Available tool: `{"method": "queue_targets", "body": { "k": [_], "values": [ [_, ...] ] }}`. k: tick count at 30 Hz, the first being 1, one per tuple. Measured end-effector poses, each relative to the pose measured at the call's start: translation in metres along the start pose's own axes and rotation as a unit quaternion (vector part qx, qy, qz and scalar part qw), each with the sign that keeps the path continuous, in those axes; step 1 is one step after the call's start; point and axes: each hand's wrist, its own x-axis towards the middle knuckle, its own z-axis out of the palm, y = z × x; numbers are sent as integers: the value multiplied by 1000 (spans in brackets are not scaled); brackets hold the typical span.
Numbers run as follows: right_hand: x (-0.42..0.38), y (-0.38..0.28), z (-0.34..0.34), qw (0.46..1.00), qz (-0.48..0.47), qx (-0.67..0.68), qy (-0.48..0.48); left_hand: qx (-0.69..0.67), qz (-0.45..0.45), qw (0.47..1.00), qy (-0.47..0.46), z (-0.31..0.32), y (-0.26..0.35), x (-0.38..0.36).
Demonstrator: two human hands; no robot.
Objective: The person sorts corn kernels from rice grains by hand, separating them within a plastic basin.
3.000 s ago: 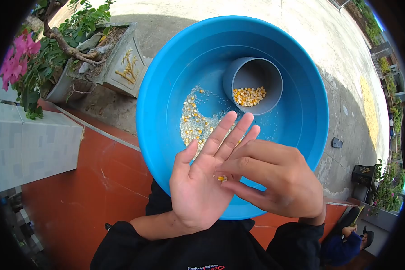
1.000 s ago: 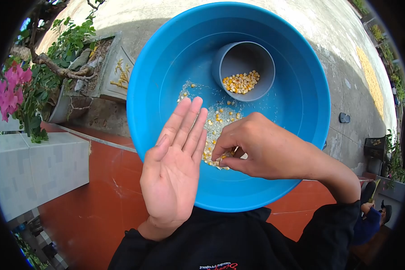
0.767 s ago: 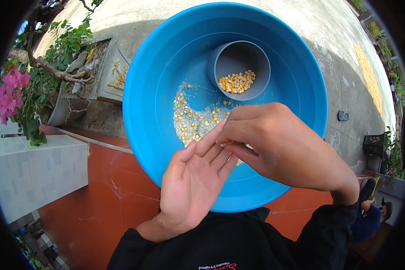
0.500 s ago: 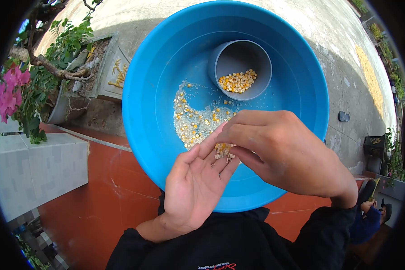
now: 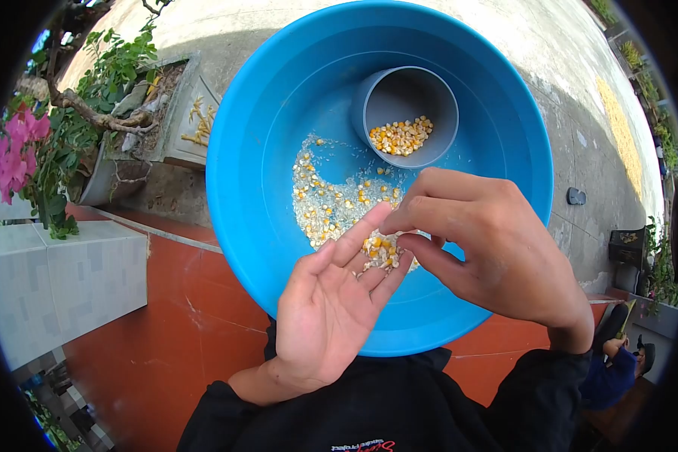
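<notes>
My left hand [image 5: 328, 316] lies palm up over the near side of a blue basin [image 5: 279, 256]. On its slightly cupped fingers rests a small heap of corn kernels [image 5: 384, 252], mixed with pale grains. My right hand [image 5: 478, 233] hovers just over that heap, knuckles up, its thumb and curled forefinger a little apart near the kernels. No kernel is visible between those tips. Below, a layer of pale grains [image 5: 328, 203] with scattered yellow kernels covers part of the basin floor. A grey round container [image 5: 450, 124] in the basin holds loose corn kernels [image 5: 401, 137].
Left of the basin stand a planter [image 5: 192, 139] and a tiled block [image 5: 98, 275]. Red flooring [image 5: 181, 339] lies at the near side. At right are dark footwear [image 5: 576, 196], a strip of yellow grain [image 5: 619, 135] on concrete, and another person [image 5: 614, 373].
My right hand has shifted slightly right, uncovering more of the kernels on my left fingers. My left hand stays nearly in place, palm up.
</notes>
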Motion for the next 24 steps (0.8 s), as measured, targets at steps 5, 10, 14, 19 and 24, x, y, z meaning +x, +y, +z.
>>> {"method": "queue_targets", "body": {
  "k": [5, 10, 14, 19, 24],
  "values": [
    [1, 1, 5, 999, -33, -37, -3, 19, -1, 1000, -14, 2, 0, 0],
    [4, 3, 5, 999, -30, -31, 16, 13, -2, 1000, -14, -1, 1, 0],
    [12, 18, -8, 995, -24, -30, 95, 4, 10, 999, -37, 1, 1, 3],
    [23, 45, -19, 972, 24, -118, 203, -23, 16, 998, -51, -1, 1, 4],
    [16, 26, -4, 994, -15, -6, 107, -9, 15, 1000, -24, 4, 0, 4]
  ]
}}
